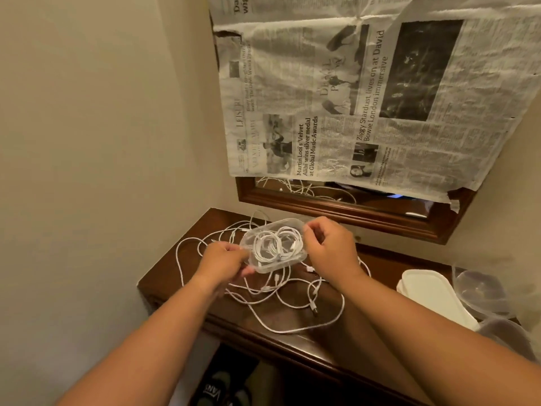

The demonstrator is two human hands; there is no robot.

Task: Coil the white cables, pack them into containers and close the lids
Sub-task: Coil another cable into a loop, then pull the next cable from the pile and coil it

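I count one coiled cable [272,243] in clear container [265,270]; left hand [225,257] and right hand [330,244] grips pinch its rim. Lid unclear. Loose cables [281,288] on desk [389,260] not yet coiled.

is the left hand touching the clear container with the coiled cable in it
Touching. The head view shows the left hand gripping the left end of the clear container, wrapped over its rim with no gap.

Newspaper [380,98]: "Ziggy Stardust lives on"; shoe [211,391]: "VANS"
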